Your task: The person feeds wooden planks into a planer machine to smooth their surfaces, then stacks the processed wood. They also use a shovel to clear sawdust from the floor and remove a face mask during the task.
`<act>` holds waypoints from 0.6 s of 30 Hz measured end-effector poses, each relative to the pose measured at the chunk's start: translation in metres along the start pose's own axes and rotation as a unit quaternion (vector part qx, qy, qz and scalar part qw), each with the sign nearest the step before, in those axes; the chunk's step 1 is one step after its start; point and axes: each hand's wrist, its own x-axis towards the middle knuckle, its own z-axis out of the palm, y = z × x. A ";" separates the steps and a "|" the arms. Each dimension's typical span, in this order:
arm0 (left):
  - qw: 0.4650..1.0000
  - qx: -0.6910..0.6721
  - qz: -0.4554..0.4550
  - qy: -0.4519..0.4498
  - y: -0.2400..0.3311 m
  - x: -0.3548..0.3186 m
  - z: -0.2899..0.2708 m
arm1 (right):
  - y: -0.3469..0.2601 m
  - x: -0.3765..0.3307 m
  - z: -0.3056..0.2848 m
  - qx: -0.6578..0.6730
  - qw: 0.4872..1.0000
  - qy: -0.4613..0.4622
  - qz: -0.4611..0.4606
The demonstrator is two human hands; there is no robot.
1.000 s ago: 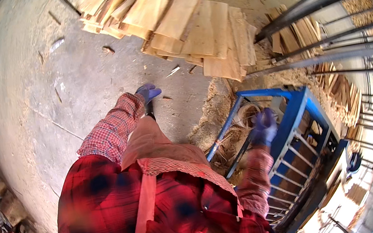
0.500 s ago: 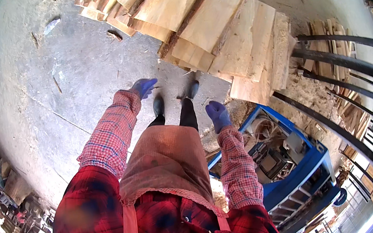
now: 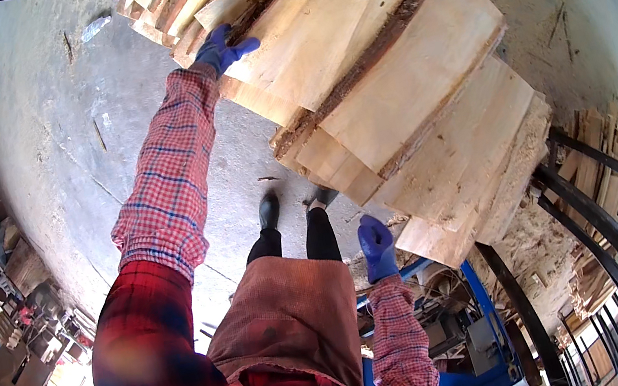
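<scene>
My left hand [image 3: 221, 47], in a blue glove, is stretched far forward and touches the near end of a pale wooden slab [image 3: 327, 12] in a big stack of rough-sawn boards [image 3: 431, 89]. Its fingers lie on the board end; a full grip is not clear. My right hand [image 3: 376, 245], also in a blue glove, hangs low in front of my apron, fingers together and holding nothing, close to the lowest board ends [image 3: 447, 226]. Both sleeves are red plaid. My black shoes [image 3: 269, 210] stand on the concrete just short of the stack.
Grey concrete floor [image 3: 61, 146] spreads to the left, with small wood scraps on it. A blue metal machine frame [image 3: 476, 345] stands at the lower right, beside black steel rails [image 3: 580, 228] and sawdust. Cluttered shelves with tools line the left rim.
I have stepped closer to the board stack, which now fills the upper view. My left hand has reached out from my side to the board end; my right hand has dropped slightly.
</scene>
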 end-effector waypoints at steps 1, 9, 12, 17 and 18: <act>1.000 0.002 0.000 -0.012 0.002 0.006 0.001 | -0.011 0.011 0.003 0.001 1.000 0.003 -0.007; 0.987 -0.022 -0.116 -0.112 -0.024 0.010 -0.004 | -0.075 0.038 0.075 0.143 0.986 -0.045 0.067; 0.972 -0.087 -0.075 -0.207 0.010 -0.017 -0.007 | -0.095 0.041 0.103 0.184 0.979 -0.056 0.060; 0.956 -0.075 -0.069 -0.274 0.046 -0.058 -0.023 | -0.133 0.054 0.157 0.174 0.984 -0.021 0.009; 0.956 -0.061 -0.067 -0.279 0.048 -0.061 -0.028 | -0.133 0.062 0.162 0.171 0.985 -0.021 -0.028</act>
